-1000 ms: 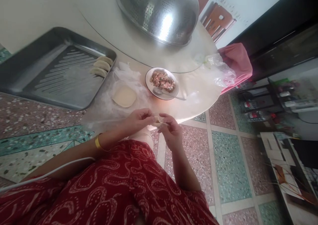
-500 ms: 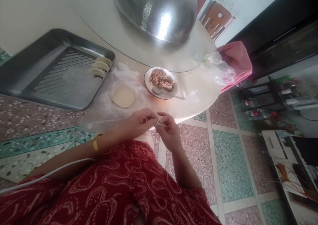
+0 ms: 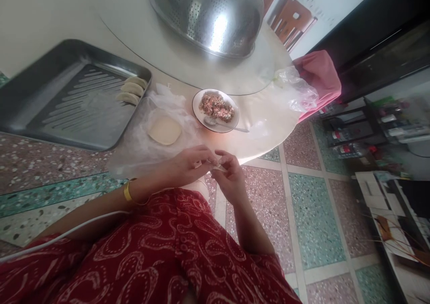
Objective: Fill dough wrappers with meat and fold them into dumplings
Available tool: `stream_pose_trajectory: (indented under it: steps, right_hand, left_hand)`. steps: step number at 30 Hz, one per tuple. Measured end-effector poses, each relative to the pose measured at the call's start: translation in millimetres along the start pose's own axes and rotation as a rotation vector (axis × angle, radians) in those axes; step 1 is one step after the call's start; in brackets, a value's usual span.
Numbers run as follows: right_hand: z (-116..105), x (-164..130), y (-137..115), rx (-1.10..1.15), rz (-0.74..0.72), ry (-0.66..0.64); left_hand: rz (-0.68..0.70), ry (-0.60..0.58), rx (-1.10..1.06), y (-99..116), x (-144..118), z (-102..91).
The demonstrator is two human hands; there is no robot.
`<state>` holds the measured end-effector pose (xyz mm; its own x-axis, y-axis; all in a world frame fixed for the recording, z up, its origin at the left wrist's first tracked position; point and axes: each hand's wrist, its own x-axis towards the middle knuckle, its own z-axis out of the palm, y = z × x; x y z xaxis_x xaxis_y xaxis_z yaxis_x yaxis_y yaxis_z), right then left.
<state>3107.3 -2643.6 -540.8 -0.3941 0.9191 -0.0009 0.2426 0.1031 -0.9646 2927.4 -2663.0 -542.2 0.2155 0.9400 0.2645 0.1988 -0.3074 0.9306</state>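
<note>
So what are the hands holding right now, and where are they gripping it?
A small dumpling, pinched between both hands: the left hand and right hand grip it with their fingertips along its edge. Most of it is hidden by the fingers.

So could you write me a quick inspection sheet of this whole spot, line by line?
Surface: round pale table, plastic sheet spread at its near edge.
Job's things: dumpling between both hands; wrapper stack; filling plate with spoon; tray holding three dumplings.
Clutter: upturned colander, crumpled plastic bag, pink cloth.
Fingers: left hand and right hand pinch the dumpling.
Cables: white cable over left forearm.
Surroundings: terrazzo floor, dark shelving at right.
</note>
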Motion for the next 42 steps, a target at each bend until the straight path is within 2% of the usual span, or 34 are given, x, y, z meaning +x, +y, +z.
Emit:
stream_pose_trajectory:
  steps: [6,12,19,25,30,33,36,42]
  right_hand:
    - [1,0,0,-0.027,-0.015,0.004]
    - [1,0,-2,-0.037,-0.017,0.031]
    - [4,1,0,0.040,0.012,0.022]
    - [4,1,2,-0.001,-0.011,0.025]
    - [3,2,4,-0.004,0.000,0.025]
    - [3,2,6,-0.013,0.002,0.017]
    - [2,1,6,-0.056,-0.001,0.007]
    - [4,1,4,-0.135,-0.020,-0.007]
  left_hand:
    - [0.013,-0.029,-0.024,0,1,-2.2]
    - [-0.188,0.019,-0.132,0,-5,-0.7]
    - [-0.349,0.056,-0.218,-13,-11,-0.7]
    - [-0.466,-0.030,-0.467,-19,-11,-1.1]
    - [-0.572,0.019,-0.693,-22,-12,2.4]
    - [-0.618,-0.013,-0.796,-26,-14,4.6]
    - [-0.642,-0.024,-0.882,-28,-15,5.5]
    - [-0.570,0.114,-0.752,-25,-12,2.5]
